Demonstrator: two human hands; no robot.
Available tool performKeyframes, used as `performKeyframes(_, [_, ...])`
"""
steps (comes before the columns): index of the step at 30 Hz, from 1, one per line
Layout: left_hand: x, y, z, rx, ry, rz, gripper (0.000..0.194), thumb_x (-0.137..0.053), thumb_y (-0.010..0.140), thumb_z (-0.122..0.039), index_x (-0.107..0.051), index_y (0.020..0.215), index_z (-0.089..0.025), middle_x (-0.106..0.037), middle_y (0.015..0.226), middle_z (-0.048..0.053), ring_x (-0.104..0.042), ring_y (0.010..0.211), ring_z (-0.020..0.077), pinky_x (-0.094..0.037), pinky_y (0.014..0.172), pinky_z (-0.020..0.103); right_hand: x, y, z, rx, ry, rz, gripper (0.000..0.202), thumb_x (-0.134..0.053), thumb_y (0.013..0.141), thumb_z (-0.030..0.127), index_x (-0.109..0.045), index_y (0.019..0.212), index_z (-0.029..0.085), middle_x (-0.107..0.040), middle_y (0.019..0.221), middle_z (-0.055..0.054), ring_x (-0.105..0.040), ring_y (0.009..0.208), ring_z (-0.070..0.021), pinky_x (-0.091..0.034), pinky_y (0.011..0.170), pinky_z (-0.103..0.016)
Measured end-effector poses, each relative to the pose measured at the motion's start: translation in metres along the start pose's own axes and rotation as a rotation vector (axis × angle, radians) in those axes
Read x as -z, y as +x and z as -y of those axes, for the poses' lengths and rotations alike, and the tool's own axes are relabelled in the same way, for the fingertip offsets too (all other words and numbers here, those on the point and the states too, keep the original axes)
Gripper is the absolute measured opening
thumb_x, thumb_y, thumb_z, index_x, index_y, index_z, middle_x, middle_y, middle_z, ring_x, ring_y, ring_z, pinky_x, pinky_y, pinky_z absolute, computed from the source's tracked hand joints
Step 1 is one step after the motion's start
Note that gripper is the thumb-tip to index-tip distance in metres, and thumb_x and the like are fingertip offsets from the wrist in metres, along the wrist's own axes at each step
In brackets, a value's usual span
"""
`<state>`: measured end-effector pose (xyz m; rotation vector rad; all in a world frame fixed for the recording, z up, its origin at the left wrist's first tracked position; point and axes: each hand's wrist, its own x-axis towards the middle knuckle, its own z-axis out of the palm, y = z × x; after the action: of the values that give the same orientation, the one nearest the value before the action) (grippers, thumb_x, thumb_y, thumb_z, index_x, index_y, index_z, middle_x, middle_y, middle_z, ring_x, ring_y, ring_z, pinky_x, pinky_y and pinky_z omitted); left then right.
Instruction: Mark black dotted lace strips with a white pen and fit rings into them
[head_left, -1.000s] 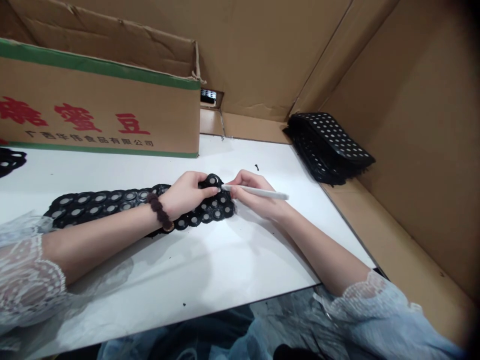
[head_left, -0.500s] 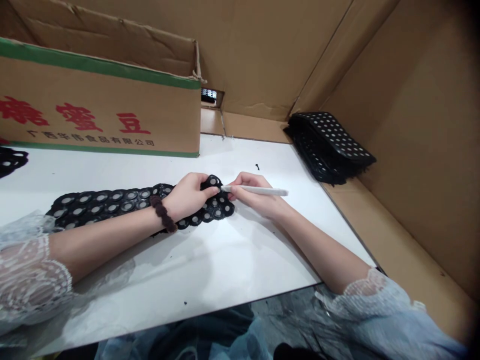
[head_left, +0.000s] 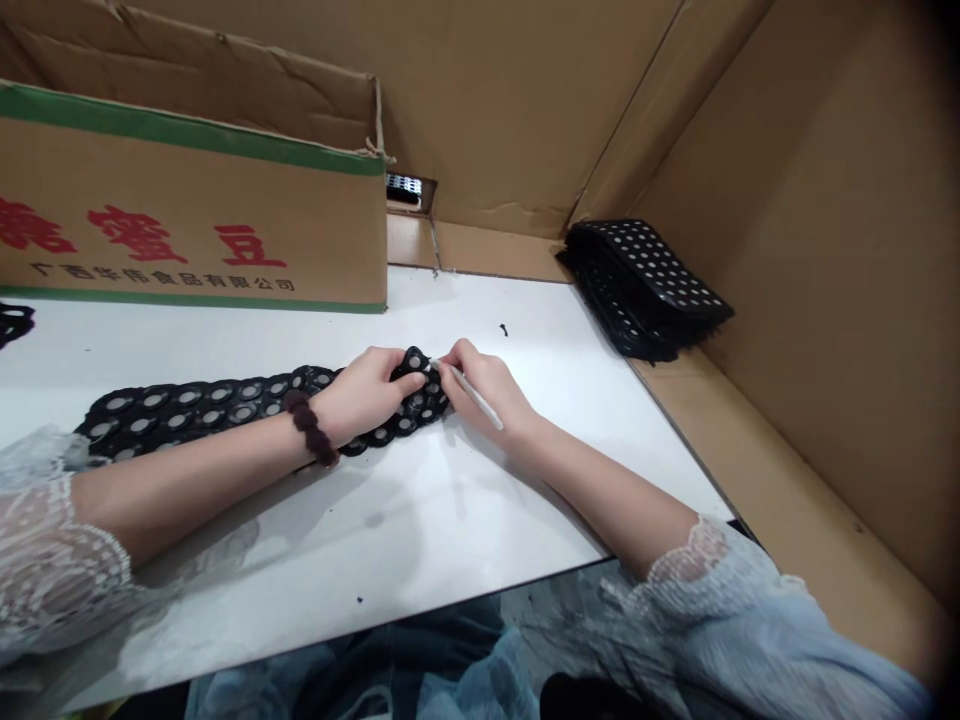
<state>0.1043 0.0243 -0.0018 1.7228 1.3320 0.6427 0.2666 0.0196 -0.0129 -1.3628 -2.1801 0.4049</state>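
A long black strip of joined rings with pale round centres [head_left: 184,397] lies on the white table. My left hand [head_left: 365,393] grips it near its right end, thumb on top and fingers at the far edge. My right hand [head_left: 487,385] is closed round a slim white pen-like tool [head_left: 478,397]. The tool's tip meets the strip's right end, close to my left thumb; what the tip is like is too small to tell. Part of the strip is hidden under my left hand and forearm.
A large open cardboard box [head_left: 195,220] with red lettering stands at the back left. Folded black dotted pieces [head_left: 649,285] are stacked at the right against cardboard walls. Another black piece [head_left: 15,322] shows at the left edge. Small black scraps [head_left: 503,329] lie on the white table [head_left: 300,560].
My right hand has turned, so the tool's back end now points down toward me instead of out to the right. My left hand keeps its hold on the strip. The whole view has shifted slightly.
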Motion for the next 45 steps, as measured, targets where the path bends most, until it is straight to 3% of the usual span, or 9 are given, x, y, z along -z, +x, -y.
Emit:
performKeyframes(4, [0.013, 0.006, 0.001, -0.005, -0.036, 0.113, 0.025, -0.054, 0.069, -0.042, -0.058, 0.072, -0.018, -0.063, 0.073, 0.001, -0.054, 0.068, 0.0193, -0.038, 0.06, 0.026, 0.001, 0.001, 0.002, -0.025, 0.032, -0.047, 0.017, -0.034, 0.085, 0.034, -0.042, 0.082, 0.02, -0.057, 0.07, -0.004, -0.051, 0.058, -0.0143, -0.037, 0.056, -0.027])
performKeyframes(7, [0.019, 0.01, 0.002, -0.053, -0.021, 0.186, 0.026, -0.06, 0.064, -0.041, -0.06, 0.077, -0.019, -0.065, 0.077, 0.0, -0.056, 0.071, 0.0202, -0.039, 0.061, 0.026, 0.006, 0.001, 0.001, -0.089, 0.28, -0.032, 0.016, -0.04, 0.083, 0.035, -0.043, 0.078, 0.02, -0.057, 0.065, -0.001, -0.052, 0.055, -0.012, -0.039, 0.053, -0.024])
performKeyframes(11, [0.017, 0.011, 0.002, -0.077, 0.078, 0.105, 0.026, -0.063, 0.061, -0.04, -0.058, 0.075, -0.018, -0.063, 0.072, -0.001, -0.056, 0.068, 0.0191, -0.038, 0.06, 0.026, 0.017, 0.001, -0.004, -0.19, 0.677, 0.11, 0.017, -0.047, 0.078, 0.033, -0.043, 0.071, 0.019, -0.059, 0.065, 0.0, -0.057, 0.059, -0.0112, -0.046, 0.056, -0.024])
performKeyframes(14, [0.015, 0.011, 0.002, -0.126, 0.126, 0.045, 0.024, -0.061, 0.063, -0.039, -0.057, 0.075, -0.018, -0.061, 0.07, -0.001, -0.055, 0.068, 0.0179, -0.037, 0.061, 0.026, 0.023, 0.002, -0.008, -0.206, 0.768, 0.178, 0.015, -0.048, 0.077, 0.029, -0.045, 0.068, 0.017, -0.061, 0.068, -0.001, -0.06, 0.064, -0.0121, -0.049, 0.062, -0.027])
performKeyframes(18, [0.016, 0.011, 0.0, -0.149, 0.115, 0.059, 0.025, -0.061, 0.063, -0.038, -0.061, 0.078, -0.018, -0.064, 0.077, 0.001, -0.056, 0.073, 0.0188, -0.039, 0.065, 0.027, 0.025, 0.002, -0.012, -0.173, 0.722, 0.182, 0.014, -0.049, 0.076, 0.025, -0.045, 0.066, 0.017, -0.061, 0.07, -0.001, -0.059, 0.067, -0.0128, -0.049, 0.066, -0.029])
performKeyframes(23, [0.017, 0.01, -0.002, -0.091, 0.122, 0.129, 0.028, -0.062, 0.062, -0.043, -0.065, 0.071, -0.017, -0.064, 0.068, 0.001, -0.056, 0.064, 0.0186, -0.037, 0.054, 0.026, 0.026, 0.004, -0.014, -0.213, 0.774, 0.233, 0.012, -0.05, 0.076, 0.024, -0.044, 0.068, 0.017, -0.063, 0.082, -0.003, -0.061, 0.072, -0.0137, -0.05, 0.069, -0.031])
performKeyframes(28, [0.014, 0.008, -0.001, -0.043, 0.059, 0.117, 0.026, -0.062, 0.062, -0.042, -0.064, 0.07, -0.017, -0.063, 0.067, 0.001, -0.055, 0.063, 0.0179, -0.037, 0.052, 0.026, 0.029, 0.005, -0.013, -0.193, 0.802, 0.244, 0.012, -0.052, 0.074, 0.023, -0.045, 0.067, 0.016, -0.063, 0.095, -0.007, -0.06, 0.076, -0.0135, -0.05, 0.071, -0.032])
performKeyframes(40, [0.009, 0.003, -0.004, 0.088, -0.085, 0.067, 0.022, -0.063, 0.061, -0.035, -0.057, 0.067, -0.015, -0.061, 0.064, 0.001, -0.054, 0.058, 0.0148, -0.038, 0.051, 0.024, 0.03, 0.002, -0.009, -0.107, 0.677, 0.253, 0.016, -0.052, 0.076, 0.029, -0.049, 0.071, 0.014, -0.063, 0.095, -0.009, -0.058, 0.08, -0.0132, -0.047, 0.068, -0.027])
performKeyframes(45, [0.006, 0.002, -0.002, 0.019, -0.016, 0.022, 0.023, -0.061, 0.064, -0.035, -0.051, 0.06, -0.015, -0.054, 0.058, -0.001, -0.048, 0.053, 0.0115, -0.034, 0.047, 0.022, 0.02, -0.001, -0.009, -0.01, 0.472, 0.194, 0.017, -0.047, 0.079, 0.031, -0.049, 0.075, 0.015, -0.063, 0.087, -0.006, -0.056, 0.072, -0.0118, -0.043, 0.062, -0.025])
